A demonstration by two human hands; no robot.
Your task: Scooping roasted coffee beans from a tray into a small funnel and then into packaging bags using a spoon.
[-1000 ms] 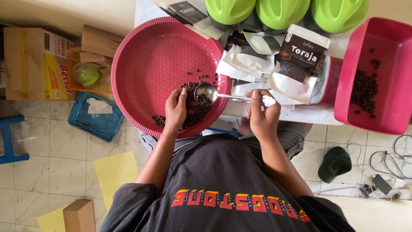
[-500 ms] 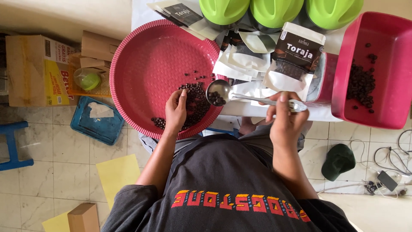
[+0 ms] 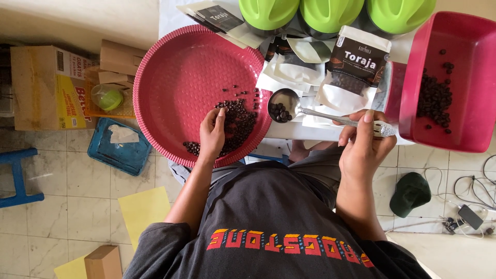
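Head view: a person in a dark printed T-shirt (image 3: 279, 222) sorted dark coffee beans (image 3: 235, 121) at a white table (image 3: 289, 129), seen from above.
Left hand (image 3: 213, 135): lay flat in the round pink woven tray (image 3: 186, 77), fingers loosely spread and resting on the beans, gripping nothing.
Right hand (image 3: 364, 147): was closed around the handle end of a metal spoon (image 3: 330, 118), thumb on top.
Spoon bowl: held a few beans and hovered just beside the tray's right rim, over white pouches.
Beans: most sat heaped in the tray's lower right part, beside the left fingertips; more lay in a pink rectangular tub (image 3: 465, 57) at far right.
Table: carried a white-and-black coffee pouch (image 3: 356, 67) and three green lids (image 3: 330, 13).
Floor: showed a blue basket (image 3: 120, 147), a cardboard box (image 3: 46, 85) and a dark green cap (image 3: 411, 192).
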